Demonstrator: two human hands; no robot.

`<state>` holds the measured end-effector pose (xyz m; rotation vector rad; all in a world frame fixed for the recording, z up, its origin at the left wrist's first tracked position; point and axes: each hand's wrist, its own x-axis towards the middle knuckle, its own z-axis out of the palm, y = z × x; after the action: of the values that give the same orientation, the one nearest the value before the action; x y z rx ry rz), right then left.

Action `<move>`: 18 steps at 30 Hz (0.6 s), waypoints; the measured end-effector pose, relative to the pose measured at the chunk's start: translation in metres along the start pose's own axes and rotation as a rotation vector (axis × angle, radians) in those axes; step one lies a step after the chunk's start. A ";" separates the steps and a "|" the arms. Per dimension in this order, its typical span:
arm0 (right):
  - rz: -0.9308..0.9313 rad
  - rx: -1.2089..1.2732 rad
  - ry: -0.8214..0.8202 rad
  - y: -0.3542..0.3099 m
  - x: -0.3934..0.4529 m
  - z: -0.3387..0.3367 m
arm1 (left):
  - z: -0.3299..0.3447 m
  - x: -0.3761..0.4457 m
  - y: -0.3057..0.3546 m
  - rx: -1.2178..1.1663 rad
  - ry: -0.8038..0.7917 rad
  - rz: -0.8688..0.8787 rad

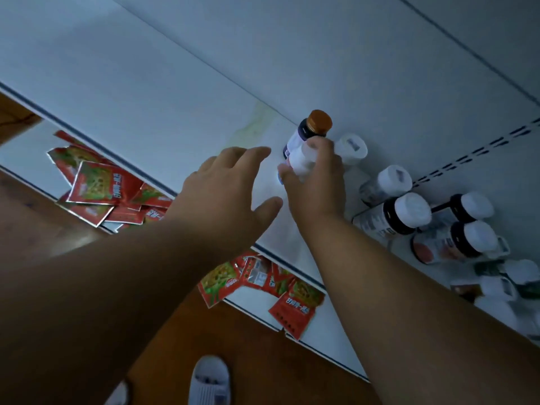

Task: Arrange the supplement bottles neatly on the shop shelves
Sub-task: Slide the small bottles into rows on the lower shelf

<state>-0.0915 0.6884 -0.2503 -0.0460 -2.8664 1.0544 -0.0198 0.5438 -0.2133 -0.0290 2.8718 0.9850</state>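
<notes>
My right hand (317, 182) grips a white-capped supplement bottle (302, 159) standing on the white shelf (181, 112). Just behind it stands a dark bottle with an orange cap (317, 124), and a white-capped bottle (350, 149) stands to its right. My left hand (225, 188) hovers over the shelf to the left of the gripped bottle, fingers spread and holding nothing. Several more white-capped bottles (406, 211) stand and lie along the shelf to the right.
Red snack packets (96, 185) lie piled on the lower shelf at left, with more red packets (295, 302) below my arms. The shelf's back panel (380, 54) has slotted uprights at right. A wooden floor and grey slipper (209, 381) lie below.
</notes>
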 end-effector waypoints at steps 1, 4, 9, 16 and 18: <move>0.001 -0.003 0.029 0.001 0.006 0.008 | 0.005 0.007 -0.007 -0.017 0.003 -0.004; 0.025 0.041 0.099 0.004 0.021 0.018 | 0.016 0.027 -0.017 -0.039 -0.006 0.008; 0.196 0.422 0.033 -0.004 0.001 0.003 | 0.013 0.035 -0.024 -0.097 -0.027 0.033; 0.403 0.676 -0.130 -0.060 -0.087 -0.052 | -0.041 -0.043 -0.010 -0.227 -0.291 0.064; 0.428 0.691 -0.135 -0.090 -0.106 -0.080 | -0.077 -0.059 0.004 -0.073 -0.337 0.168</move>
<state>0.0211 0.6654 -0.1388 -0.5713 -2.4754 2.1356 0.0319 0.4988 -0.1442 0.3433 2.5608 1.0104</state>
